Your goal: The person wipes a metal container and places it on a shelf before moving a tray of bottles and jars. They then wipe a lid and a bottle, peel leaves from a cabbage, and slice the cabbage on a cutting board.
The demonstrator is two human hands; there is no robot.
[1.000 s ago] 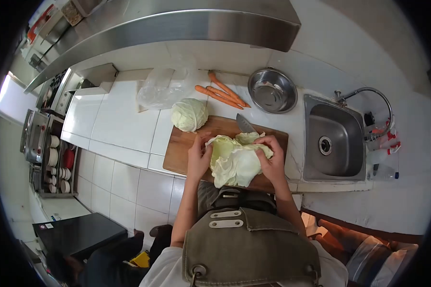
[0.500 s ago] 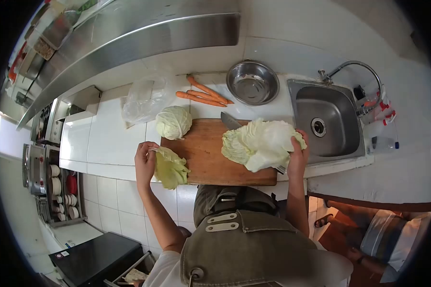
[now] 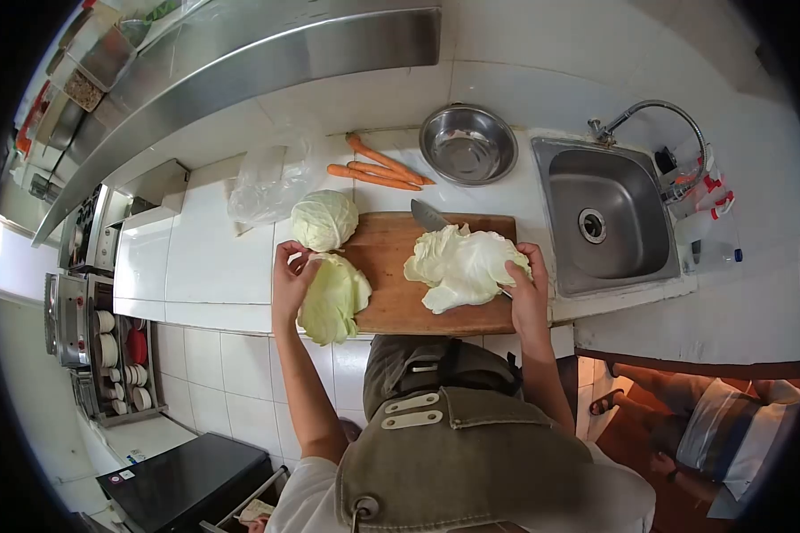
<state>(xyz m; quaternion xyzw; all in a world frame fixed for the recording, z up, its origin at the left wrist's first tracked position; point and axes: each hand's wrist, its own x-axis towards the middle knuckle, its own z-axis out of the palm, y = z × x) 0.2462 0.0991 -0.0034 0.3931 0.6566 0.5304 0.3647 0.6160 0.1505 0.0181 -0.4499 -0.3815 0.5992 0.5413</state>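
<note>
My left hand point(image 3: 293, 271) pinches the edge of a pale green cabbage leaf point(image 3: 336, 302), which hangs over the left front corner of the wooden cutting board point(image 3: 391, 293). In my right hand point(image 3: 526, 289) are paler cabbage leaves point(image 3: 462, 266), held by their right edge above the board. A knife point(image 3: 428, 215) lies on the board, its blade tip showing behind these leaves and the rest mostly covered. Just beyond my left hand, a whole cabbage point(image 3: 324, 220) sits at the board's far left corner.
Behind the board lie several carrots point(image 3: 382, 169), with a steel bowl point(image 3: 468, 147) to their right and a clear plastic bag point(image 3: 276, 182) to their left. A sink point(image 3: 604, 222) with a tap is at the right. Another person point(image 3: 711, 426) is at lower right.
My left hand has moved right and up with its leaf, nearer the whole cabbage. My right hand has shifted left with its leaves, which sit slightly further left over the board.
</note>
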